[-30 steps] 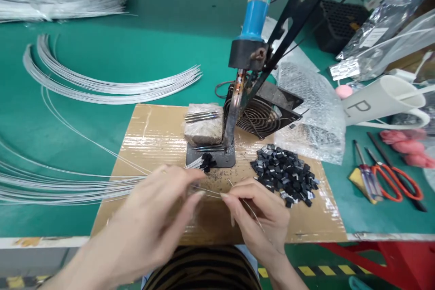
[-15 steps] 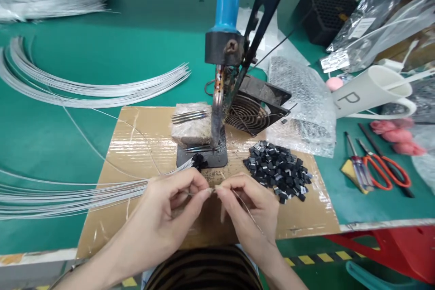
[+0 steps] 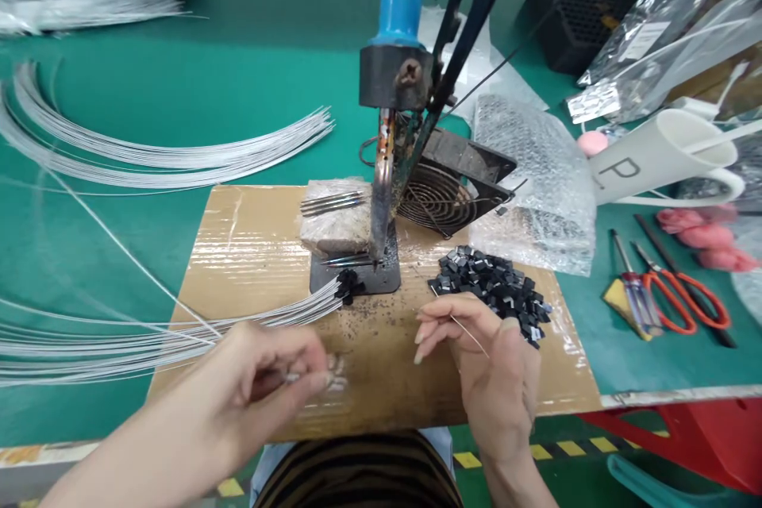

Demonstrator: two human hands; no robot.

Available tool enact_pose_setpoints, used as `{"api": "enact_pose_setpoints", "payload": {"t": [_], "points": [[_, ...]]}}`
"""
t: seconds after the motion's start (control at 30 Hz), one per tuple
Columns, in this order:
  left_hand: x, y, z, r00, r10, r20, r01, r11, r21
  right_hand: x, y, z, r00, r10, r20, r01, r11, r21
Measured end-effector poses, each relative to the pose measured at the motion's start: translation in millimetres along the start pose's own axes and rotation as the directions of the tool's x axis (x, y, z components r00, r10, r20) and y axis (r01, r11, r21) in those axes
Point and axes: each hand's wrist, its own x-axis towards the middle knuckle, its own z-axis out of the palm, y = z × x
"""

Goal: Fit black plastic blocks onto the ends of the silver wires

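Observation:
My left hand, low at the left of the cardboard, is closed in a pinch on a white wire; the wire comes in from the left, and its end by the fingertips is blurred. My right hand is beside the pile of black connectors, palm turned up and fingers loosely bent. A thin solder wire passes between its fingers and across the palm. Beyond my left hand lies a bundle of white wires with black connectors on its ends.
A soldering iron hangs point-down from a black bracket over a dark plate. Behind it sits a small fan. More white wires lie left; a mug, scissors and a screwdriver are right.
My hands were together at the fingertips and are now apart. The left has moved left with the white wire; the right has moved right towards the connector pile and its fingers have loosened.

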Motion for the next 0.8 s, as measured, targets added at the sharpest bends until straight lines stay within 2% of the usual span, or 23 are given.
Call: {"api": "enact_pose_setpoints", "payload": {"t": [0.07, 0.13, 0.2, 0.3, 0.4, 0.47, 0.63, 0.8], "points": [[16, 6, 4, 0.998, -0.062, -0.005, 0.062, 0.998, -0.031, -1, 1, -2, 1.0, -0.025, -0.014, 0.025, 1.0, 0.0], [23, 9, 7, 0.99, -0.07, -0.124, 0.067, 0.997, -0.03, -2, 2, -3, 0.998, -0.043, -0.037, 0.043, 0.999, -0.006], [23, 10, 12, 0.97, -0.026, -0.242, 0.031, 0.999, 0.017, -2, 2, -1, 0.997, -0.047, -0.057, 0.046, 0.999, -0.022], [20, 11, 19, 0.949, 0.042, -0.313, -0.021, 0.997, 0.072, -3, -2, 6, 0.999, -0.015, -0.043, 0.011, 0.994, -0.106], [21, 15, 23, 0.956, 0.024, -0.291, -0.024, 1.0, 0.004, -2, -7, 16, 0.997, 0.081, 0.019, -0.077, 0.982, -0.175], [25, 18, 23, 0.967, -0.002, -0.253, -0.017, 0.997, -0.071, -1, -9, 22, 0.987, 0.147, 0.072, -0.135, 0.98, -0.146], [32, 27, 19, 0.981, 0.005, -0.192, -0.043, 0.98, -0.195, 1, -6, 35, 0.949, 0.278, 0.151, -0.29, 0.955, 0.065], [31, 28, 23, 0.972, 0.007, -0.236, -0.073, 0.96, -0.271, -1, -1, 42, 0.92, 0.337, 0.198, -0.385, 0.874, 0.298]]}}
